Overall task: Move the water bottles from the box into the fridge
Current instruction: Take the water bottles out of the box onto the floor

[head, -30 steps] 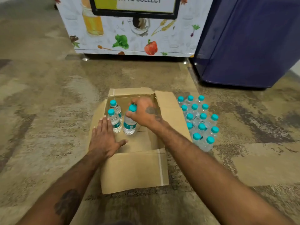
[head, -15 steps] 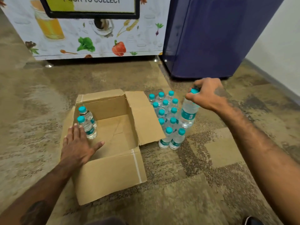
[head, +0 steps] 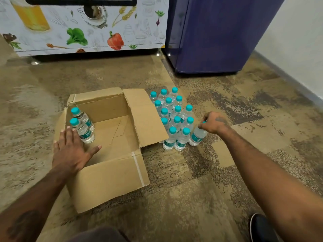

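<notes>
Since half a second ago I've lowered my right hand (head: pixel 214 123), fingers clamped around its cap, setting this full, slick, slightly squashy water bottle (head: pixel 197 136) on the floor (head: pixel 227 172) beside the cluster of bottles (head: pixel 172 117), left hand (head: pixel 70 151) splayed flat on the cardboard box (head: pixel 111 173).

I'm over a mottled brown-and-tan floor (head: pixel 227 172). Ahead stands a white cabinet (head: pixel 83 32) printed with vegetables on small metal feet; a pale wall (head: pixel 297 32) runs along my right.
</notes>
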Tool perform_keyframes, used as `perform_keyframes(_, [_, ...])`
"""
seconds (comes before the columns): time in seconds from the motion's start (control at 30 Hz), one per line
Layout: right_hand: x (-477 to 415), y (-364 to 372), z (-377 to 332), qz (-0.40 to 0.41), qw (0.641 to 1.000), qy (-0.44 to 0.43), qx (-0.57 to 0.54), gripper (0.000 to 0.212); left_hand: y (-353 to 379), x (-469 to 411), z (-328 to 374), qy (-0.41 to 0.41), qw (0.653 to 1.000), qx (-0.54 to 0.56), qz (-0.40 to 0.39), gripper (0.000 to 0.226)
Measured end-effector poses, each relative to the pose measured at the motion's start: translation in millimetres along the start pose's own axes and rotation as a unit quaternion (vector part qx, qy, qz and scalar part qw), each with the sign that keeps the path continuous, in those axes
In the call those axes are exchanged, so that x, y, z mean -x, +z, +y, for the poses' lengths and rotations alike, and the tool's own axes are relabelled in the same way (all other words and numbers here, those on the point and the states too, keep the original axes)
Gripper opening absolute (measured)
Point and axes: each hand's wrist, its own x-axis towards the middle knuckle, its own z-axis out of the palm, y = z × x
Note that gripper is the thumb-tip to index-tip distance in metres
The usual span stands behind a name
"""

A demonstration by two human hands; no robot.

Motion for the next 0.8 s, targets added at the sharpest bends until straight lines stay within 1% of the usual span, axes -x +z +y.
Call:
perform_keyframes(0.1, [-2,15,4,-0.017,1.000,0.018,-0.002,0.024,-1,0,1,-0.003,1.000,0.003,0.004,0.118])
perform_keyframes(0.17, [-4,21,5,-0.014,1.000,0.024,-0.004,0.024,0,0,1,-0.002,1.000,0.004,0.005,0.118])
perform_keyframes(0.27, [-7,23,2,-0.019,1.000,0.009,0.007,0.022,0,0,0,0.000,1.000,0.004,0.014,0.118])
perform_keyframes(0.37, [-10,17,0,-0.077,0.996,0.010,0.045,0.023,-2,1,-1,-0.007,1.000,0.000,0.009,0.119])
perform_keyframes(0.43, [-9,9,-9,-0.101,0.990,0.029,0.097,0.029,-4,1,0,-0.015,1.000,-0.005,0.003,0.119])
perform_keyframes(0.47, [-9,3,-18,-0.079,0.989,0.034,0.117,0.032,-5,2,1,-0.019,1.000,-0.006,0.001,0.117])
perform_keyframes(0.5, [-10,-2,-31,-0.031,0.990,0.028,0.135,0.033,-6,2,1,-0.022,1.000,-0.007,-0.002,0.115])
perform_keyframes(0.57, [-9,-13,-71,0.088,0.982,-0.016,0.167,0.031,-8,3,4,-0.026,1.000,-0.008,-0.010,0.112])
perform_keyframes(0.6, [-9,-16,-97,0.131,0.977,-0.059,0.158,0.030,-9,3,5,-0.027,1.000,-0.007,-0.012,0.110])
perform_keyframes(0.63, [-12,-12,-124,0.150,0.973,-0.117,0.129,0.028,-9,4,5,-0.027,1.000,-0.003,-0.012,0.110])
perform_keyframes(0.67, [-12,-6,-152,0.138,0.971,-0.175,0.090,0.027,-10,4,5,-0.027,1.000,0.002,-0.010,0.109])
perform_keyframes(0.73, [-11,21,-207,0.062,0.959,-0.276,-0.006,0.027,-9,4,5,-0.024,1.000,0.010,-0.003,0.110])
perform_keyframes(0.8, [-3,53,-258,-0.011,0.940,-0.338,-0.039,0.033,-7,3,5,-0.022,1.000,0.015,0.000,0.111])
